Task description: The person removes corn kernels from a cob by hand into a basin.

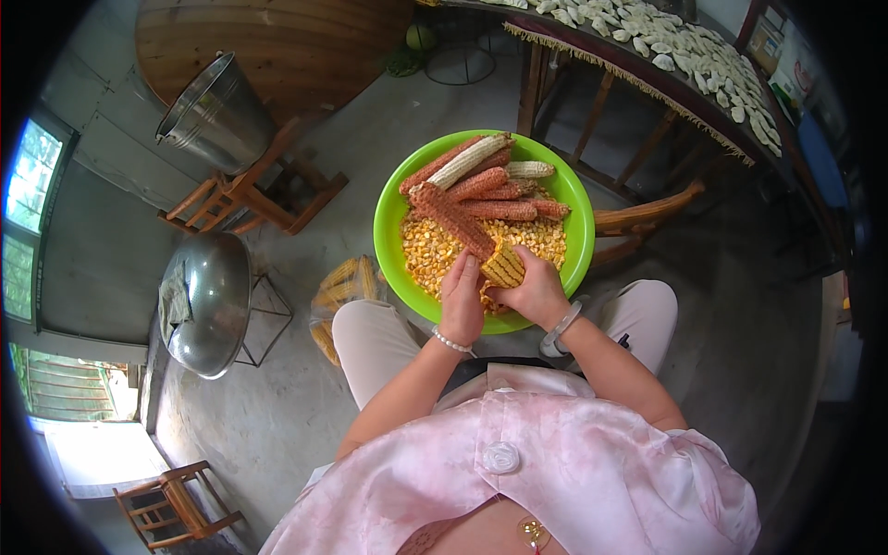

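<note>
Loose yellow corn kernels point(431, 253) fill the lower part of a bright green plastic basin point(388, 267) before me. Bare red and white corncobs point(499, 210) lie piled on its far side. My right hand point(538, 286) grips a partly shelled yellow corn ear point(504, 268) over the kernels. My left hand point(463, 295) is at the lower end of a bare red corncob point(451, 216), which meets the ear at a slant; the fingers look closed on the cob, with their undersides hidden. A beaded bracelet is on the left wrist and a pale bangle on the right.
A clear plastic bag of corn ears point(338, 286) lies on the floor left of the basin. A metal bowl point(215, 305) rests on a wire stand, and a steel bucket point(225, 125) stands on a wooden chair point(263, 201). At upper right, a cloth-covered table point(624, 73) holds many pale pieces.
</note>
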`<state>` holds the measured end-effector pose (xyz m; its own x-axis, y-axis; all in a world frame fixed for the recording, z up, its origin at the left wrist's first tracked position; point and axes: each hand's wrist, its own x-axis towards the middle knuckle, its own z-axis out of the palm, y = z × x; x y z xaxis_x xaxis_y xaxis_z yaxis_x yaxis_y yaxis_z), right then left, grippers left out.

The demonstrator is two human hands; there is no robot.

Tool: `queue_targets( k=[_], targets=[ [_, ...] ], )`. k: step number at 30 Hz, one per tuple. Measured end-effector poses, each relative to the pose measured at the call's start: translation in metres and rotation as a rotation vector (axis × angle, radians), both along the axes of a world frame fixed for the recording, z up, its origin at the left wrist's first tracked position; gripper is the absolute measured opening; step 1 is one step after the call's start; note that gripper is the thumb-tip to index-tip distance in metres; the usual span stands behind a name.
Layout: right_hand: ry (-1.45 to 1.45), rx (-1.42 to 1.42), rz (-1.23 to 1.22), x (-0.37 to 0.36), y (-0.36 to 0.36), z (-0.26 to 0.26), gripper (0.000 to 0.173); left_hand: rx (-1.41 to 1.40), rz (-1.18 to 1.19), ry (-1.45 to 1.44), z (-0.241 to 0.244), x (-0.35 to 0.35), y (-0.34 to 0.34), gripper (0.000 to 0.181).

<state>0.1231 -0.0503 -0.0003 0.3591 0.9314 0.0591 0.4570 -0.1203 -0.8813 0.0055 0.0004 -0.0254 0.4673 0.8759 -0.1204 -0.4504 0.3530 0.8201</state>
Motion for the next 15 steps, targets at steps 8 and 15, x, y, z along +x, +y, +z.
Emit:
queue_targets(
  k=[8, 15],
  targets=[
    [-0.017, 0.023, 0.005, 0.0004, 0.0002, -0.0028, 0.049, 0.001, 0.023, 0.013, 0.0009, 0.0011, -0.001, 0.031],
    [-0.025, 0.046, 0.007, -0.0005, 0.0004, -0.0022, 0.05, -0.101, 0.063, -0.079, 0.0046, 0.0038, 0.002, 0.032]
  ],
)
